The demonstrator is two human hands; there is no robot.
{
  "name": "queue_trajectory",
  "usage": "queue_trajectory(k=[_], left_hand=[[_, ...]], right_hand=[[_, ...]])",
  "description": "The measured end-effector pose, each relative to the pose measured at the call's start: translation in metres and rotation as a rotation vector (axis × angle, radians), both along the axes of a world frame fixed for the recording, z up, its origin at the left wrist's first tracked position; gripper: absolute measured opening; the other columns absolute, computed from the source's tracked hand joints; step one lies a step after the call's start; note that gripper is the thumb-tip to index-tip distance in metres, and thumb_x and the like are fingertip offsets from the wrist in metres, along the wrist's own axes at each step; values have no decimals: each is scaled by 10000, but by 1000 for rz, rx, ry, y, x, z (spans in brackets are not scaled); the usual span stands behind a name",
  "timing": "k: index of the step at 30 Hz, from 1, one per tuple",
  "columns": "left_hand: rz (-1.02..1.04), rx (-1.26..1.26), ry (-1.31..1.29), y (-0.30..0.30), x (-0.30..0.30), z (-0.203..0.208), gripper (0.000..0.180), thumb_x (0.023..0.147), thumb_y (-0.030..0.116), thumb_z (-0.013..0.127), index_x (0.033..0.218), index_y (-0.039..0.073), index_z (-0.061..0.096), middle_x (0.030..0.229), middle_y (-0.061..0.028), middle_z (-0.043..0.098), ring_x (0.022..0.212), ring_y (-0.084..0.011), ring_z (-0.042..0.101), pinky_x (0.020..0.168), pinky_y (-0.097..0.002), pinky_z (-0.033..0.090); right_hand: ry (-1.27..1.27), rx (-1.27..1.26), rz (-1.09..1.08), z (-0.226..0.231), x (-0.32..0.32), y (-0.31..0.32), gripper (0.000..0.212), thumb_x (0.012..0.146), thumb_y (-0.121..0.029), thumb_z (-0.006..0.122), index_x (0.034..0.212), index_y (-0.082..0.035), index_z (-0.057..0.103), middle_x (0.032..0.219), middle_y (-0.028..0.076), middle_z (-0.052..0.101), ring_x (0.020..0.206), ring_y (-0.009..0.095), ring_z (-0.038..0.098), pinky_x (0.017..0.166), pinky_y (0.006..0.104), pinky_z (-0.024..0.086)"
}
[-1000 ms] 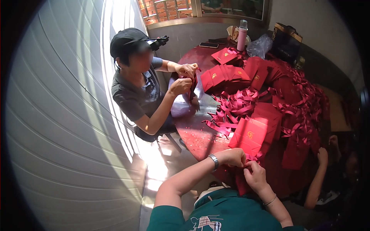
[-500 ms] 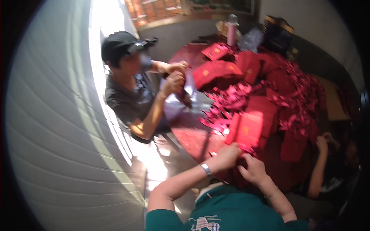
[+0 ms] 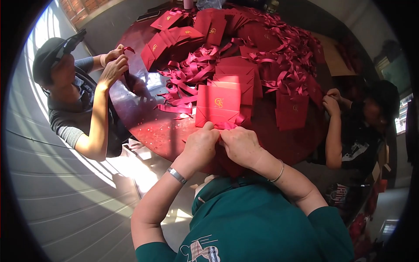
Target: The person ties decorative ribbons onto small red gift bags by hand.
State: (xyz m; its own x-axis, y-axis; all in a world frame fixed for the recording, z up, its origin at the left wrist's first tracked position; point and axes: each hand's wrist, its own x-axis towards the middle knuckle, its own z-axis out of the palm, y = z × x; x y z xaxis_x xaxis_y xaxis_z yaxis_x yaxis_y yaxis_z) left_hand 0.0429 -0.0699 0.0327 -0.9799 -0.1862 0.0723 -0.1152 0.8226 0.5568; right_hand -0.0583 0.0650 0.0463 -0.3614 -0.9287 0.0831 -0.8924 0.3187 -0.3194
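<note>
A red paper gift bag [image 3: 218, 98] with a gold emblem lies flat in front of me, at the near side of the table. At its near edge a crimson ribbon [image 3: 228, 125] is bunched. My left hand [image 3: 203, 142] is closed, thumb and fingers pinching at the ribbon. Close beside it my right hand [image 3: 242, 146] is closed too, its fingertips also on the ribbon. The knuckles hide the exact grip and part of the bag's edge. More red bags [image 3: 233, 72] lie stacked just beyond it.
Loose ribbons [image 3: 187, 74] lie left of the stack, and a larger ribbon heap [image 3: 292, 56] covers the far right of the round table [image 3: 170, 135]. Fanned bags [image 3: 170, 41] lie farther back. One person [image 3: 74, 96] at the left handles a red ribbon; another [image 3: 362, 122] works at the right.
My view has swung, so the table sits farther left and higher in it. My right hand, lower with fingers partly spread before, has come up beside my left, and both pinch at the ribbon.
</note>
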Motion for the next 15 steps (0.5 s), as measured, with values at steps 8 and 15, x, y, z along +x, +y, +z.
queue_trajectory(k=[8,15], left_hand=[[209,-212,3,-41,2,6,43,765,67,581,787,81,615,840,-124,592,701,-333,652,603,-460,516],[375,-286,45,-59,-12,-29,118,781,61,582,894,49,612,920,-162,613,752,-353,643,629,-445,522]], right_hand=[[-86,163,17,19,-15,8,149,841,-205,628,824,-57,633,777,145,655,770,343,648,661,464,509],[-95,301,43,10,-26,-1,171,849,-236,632,851,-67,661,776,152,662,762,350,656,668,473,508]])
